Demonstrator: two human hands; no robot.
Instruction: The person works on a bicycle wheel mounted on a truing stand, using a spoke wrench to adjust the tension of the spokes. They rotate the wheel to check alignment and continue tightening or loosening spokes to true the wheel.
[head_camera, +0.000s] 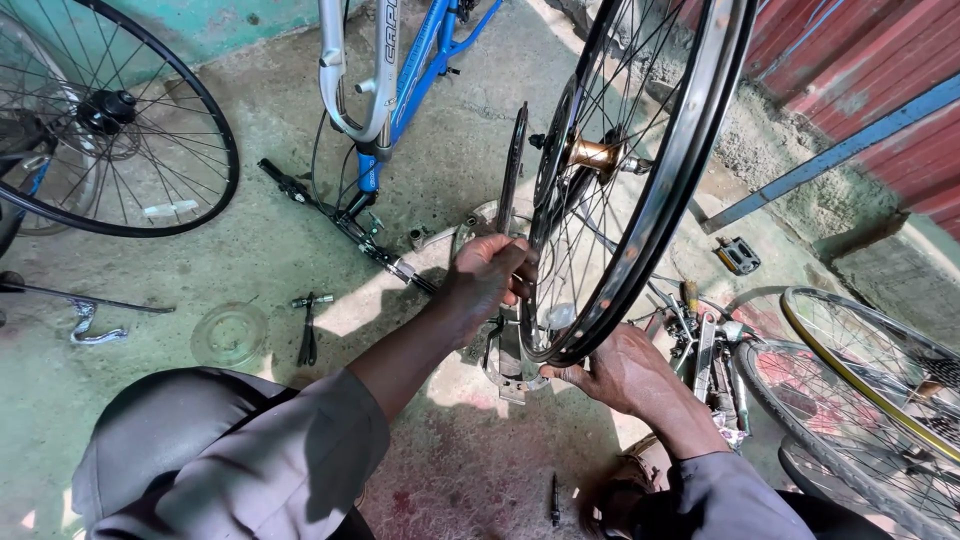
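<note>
Holding a bare bike wheel (640, 170) upright over the concrete floor (300, 270), rim w/o tyre, copper-coloured hub (596, 154) near centre, spokes fanning out. Left hand (487, 280) curled tight at the inner side of the rim, fingers wrapped in among the spokes; whether pinching a spoke or a small tool, can't tell. Right hand (625, 372) cupped under the lowest part of the rim, fingers closed on its edge, taking the weight. Bottom of wheel sits just above a grey metal stand or bracket (510, 365) on the floor; touching it or not, unclear.

Round about: blue bike frame w/ silver fork (385, 90) standing behind, handlebar w/ stem (340, 215) lying below it, another spoked wheel (120, 120) at far left, a third wheel w/ yellow-edged rim (880, 380) low right, a loose pedal (738, 255), a clear plastic disc (230, 333), small tools scattered near.

Risks, as judged from this: 
- Wheel carried by 2 hands only, mostly the right; a slack grip there could drop the rim onto the bracket and dent or knock it out of true.
- Left fingers sit between spokes; any turn of the wheel could trap or nip them.
- Parts crowd the floor to the right, so a tilt that way could bang the rim into the other wheels.
- Small bits underfoot easy to kick or lose.
</note>
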